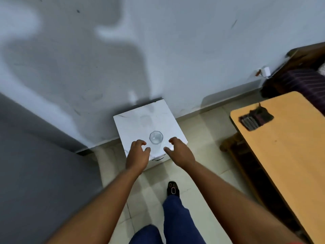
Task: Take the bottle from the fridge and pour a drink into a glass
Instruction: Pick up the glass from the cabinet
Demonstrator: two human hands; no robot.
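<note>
A clear, empty glass (156, 137) stands upright near the front edge of a small white square table (140, 124) against the wall. My left hand (138, 154) hovers just left of the glass, fingers curled and apart, holding nothing. On the other side, my right hand (179, 152) is likewise open and empty. Neither hand touches the glass. The grey fridge (35, 155) fills the left side, its door closed. No bottle is in view.
A wooden table (290, 147) with a dark wallet-like object (255, 118) stands at the right. A bed with striped cloth (302, 81) lies behind it. My foot in a dark shoe (173, 189) rests on the tiled floor below the small table.
</note>
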